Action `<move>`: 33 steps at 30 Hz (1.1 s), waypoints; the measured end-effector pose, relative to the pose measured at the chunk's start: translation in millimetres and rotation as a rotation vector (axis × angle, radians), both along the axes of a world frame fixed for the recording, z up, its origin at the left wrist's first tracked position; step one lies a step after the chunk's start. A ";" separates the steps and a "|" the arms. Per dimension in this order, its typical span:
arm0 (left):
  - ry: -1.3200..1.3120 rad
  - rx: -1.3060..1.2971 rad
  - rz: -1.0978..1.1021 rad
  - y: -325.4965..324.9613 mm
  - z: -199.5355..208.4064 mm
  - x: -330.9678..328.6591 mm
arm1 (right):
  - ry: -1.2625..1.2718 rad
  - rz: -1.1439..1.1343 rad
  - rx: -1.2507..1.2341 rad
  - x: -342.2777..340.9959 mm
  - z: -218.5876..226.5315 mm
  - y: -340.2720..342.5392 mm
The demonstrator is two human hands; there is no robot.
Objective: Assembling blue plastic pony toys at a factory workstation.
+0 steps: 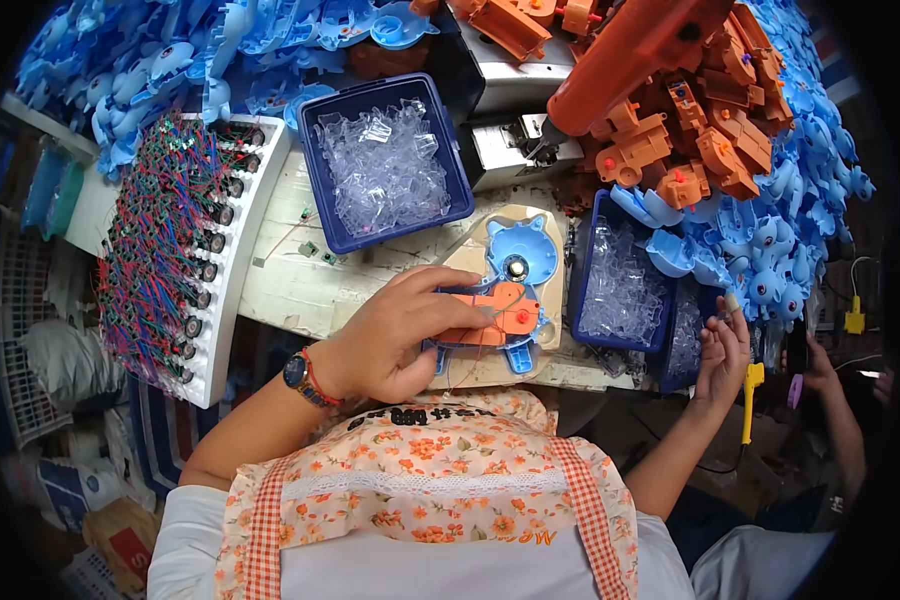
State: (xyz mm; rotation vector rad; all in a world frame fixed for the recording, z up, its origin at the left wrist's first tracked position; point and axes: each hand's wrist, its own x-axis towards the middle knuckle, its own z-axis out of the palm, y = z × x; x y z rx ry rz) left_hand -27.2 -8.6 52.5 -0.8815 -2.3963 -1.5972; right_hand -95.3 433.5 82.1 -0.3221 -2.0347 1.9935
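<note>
My left hand (395,325) lies over an orange plastic housing (513,309), its fingers bent across the left part and gripping it. The housing sits in the lower half of a light-blue animal-shaped shell (523,250), which rests in a beige fixture (550,225). A round silver piece (515,269) shows in the shell just above the housing. Thin wires run across the housing and down past my left hand. Raised at the right, my right hand (722,355) has loosely curled fingers, one pointing up, with nothing visible in them. It is nearest to a bin of clear plastic parts (685,335).
White foam tray (240,255) holds wired round parts at left. Blue bins of clear pieces stand behind (455,190) and right (625,345) of the fixture. Orange housings (730,150) and blue shells (770,260) pile at back right. An orange post (630,65) leans overhead. Another person's hand (820,365) shows at far right.
</note>
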 end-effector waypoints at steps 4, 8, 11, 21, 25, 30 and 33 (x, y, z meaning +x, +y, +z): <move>0.130 -0.154 -0.076 0.2 2.8 -1.8 | -0.022 0.016 0.025 2.1 2.5 -8.6; 0.266 -0.218 -0.056 7.8 -0.2 -1.4 | -0.032 0.013 0.272 4.6 0.7 -18.2; 0.323 -0.205 0.020 15.7 -0.8 -0.2 | 0.045 0.128 0.356 14.1 8.6 -46.0; 0.304 -0.085 0.090 22.1 -17.6 0.7 | 0.128 0.698 0.877 49.8 21.9 -174.6; 0.271 -0.068 0.094 20.5 -19.1 2.0 | 0.159 0.841 1.013 40.8 27.3 -182.0; 0.262 -0.033 0.090 19.4 -25.0 0.8 | 0.077 0.832 1.081 38.8 29.5 -194.2; 0.261 -0.017 0.084 18.3 -27.7 1.1 | 0.072 0.807 1.159 39.5 32.6 -200.9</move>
